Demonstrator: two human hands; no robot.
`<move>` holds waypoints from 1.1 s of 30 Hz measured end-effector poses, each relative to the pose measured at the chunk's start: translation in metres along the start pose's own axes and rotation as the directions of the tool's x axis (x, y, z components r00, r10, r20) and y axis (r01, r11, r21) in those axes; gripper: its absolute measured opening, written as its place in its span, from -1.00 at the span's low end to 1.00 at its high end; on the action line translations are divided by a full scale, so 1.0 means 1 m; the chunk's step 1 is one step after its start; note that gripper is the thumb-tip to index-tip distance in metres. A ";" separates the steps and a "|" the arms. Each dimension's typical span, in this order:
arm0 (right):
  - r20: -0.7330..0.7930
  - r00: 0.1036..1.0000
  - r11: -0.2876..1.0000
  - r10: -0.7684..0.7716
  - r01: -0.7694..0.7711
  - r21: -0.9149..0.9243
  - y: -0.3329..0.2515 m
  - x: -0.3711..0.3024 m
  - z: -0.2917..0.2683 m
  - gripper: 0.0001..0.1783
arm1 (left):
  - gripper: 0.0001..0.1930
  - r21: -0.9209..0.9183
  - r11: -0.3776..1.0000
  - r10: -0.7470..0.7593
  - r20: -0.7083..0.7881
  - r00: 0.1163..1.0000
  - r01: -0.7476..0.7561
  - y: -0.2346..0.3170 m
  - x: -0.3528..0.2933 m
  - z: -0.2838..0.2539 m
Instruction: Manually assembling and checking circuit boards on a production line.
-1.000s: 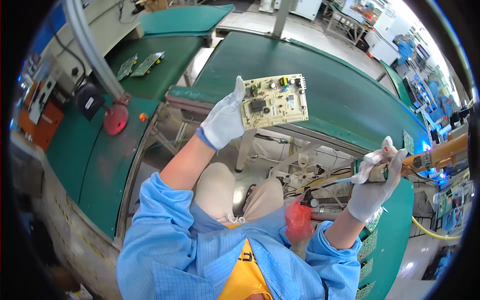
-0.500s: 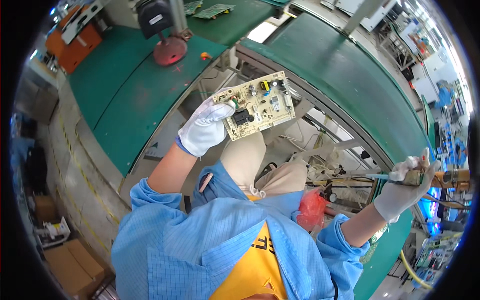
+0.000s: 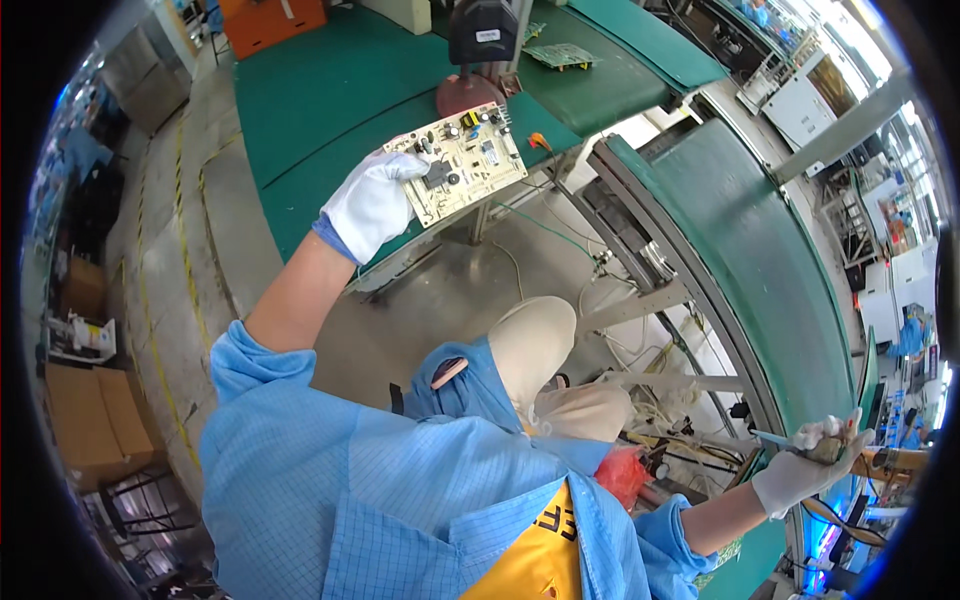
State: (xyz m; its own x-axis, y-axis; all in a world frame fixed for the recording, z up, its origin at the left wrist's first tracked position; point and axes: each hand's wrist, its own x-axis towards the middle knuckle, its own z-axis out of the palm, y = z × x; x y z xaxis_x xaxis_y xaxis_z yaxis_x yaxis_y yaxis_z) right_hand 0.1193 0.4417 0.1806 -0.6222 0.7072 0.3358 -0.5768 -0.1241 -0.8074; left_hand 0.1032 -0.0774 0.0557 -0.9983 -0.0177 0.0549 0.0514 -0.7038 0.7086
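Holding circuit board [image 3: 466,162] component-side toward viewer, long axis rising rightward

Cardboard box [image 3: 100,415]: located at 8 o'clock (clock positions referenced to the centre of view). White object [image 3: 82,338]: just above the box; details too small to identify. Yellow-and-dark striped floor marking [image 3: 181,190]: between 9 and 10 o'clock. Steel cabinet [image 3: 140,85]: 10 o'clock. Orange box [image 3: 270,24]: 11 o'clock. Green conveyor belt [image 3: 745,200]: 2 o'clock, near a grey metal post [image 3: 850,128]. Red plastic bag [image 3: 622,476]: 5 o'clock.
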 end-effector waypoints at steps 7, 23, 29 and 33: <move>0.030 0.999 0.997 0.044 -0.046 0.057 0.009 0.004 0.007 -0.50 | -0.46 0.008 1.000 -0.002 -0.035 0.999 0.002 0.014 0.020 -0.022; -0.014 0.987 0.973 -0.161 0.157 -0.171 0.010 -0.009 0.003 -0.50 | -0.38 0.070 0.992 -0.108 0.000 0.994 0.108 0.019 0.027 0.012; -0.038 0.992 0.991 -0.123 0.120 -0.059 0.007 -0.011 0.013 -0.49 | -0.44 0.219 0.950 -0.287 0.344 0.894 0.221 0.004 0.079 0.112; 0.035 0.999 0.999 -0.040 0.039 0.018 -0.005 -0.014 0.009 -0.51 | -0.54 0.799 0.547 0.085 0.245 0.966 -0.251 -0.032 0.162 0.115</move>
State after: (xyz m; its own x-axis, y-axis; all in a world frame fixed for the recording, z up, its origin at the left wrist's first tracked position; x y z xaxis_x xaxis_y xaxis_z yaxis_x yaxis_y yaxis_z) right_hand 0.1258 0.4261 0.1848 -0.6166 0.6870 0.3845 -0.6105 -0.1089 -0.7845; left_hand -0.0574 0.0236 0.1230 -0.9535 0.0968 0.2855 0.2991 0.1871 0.9357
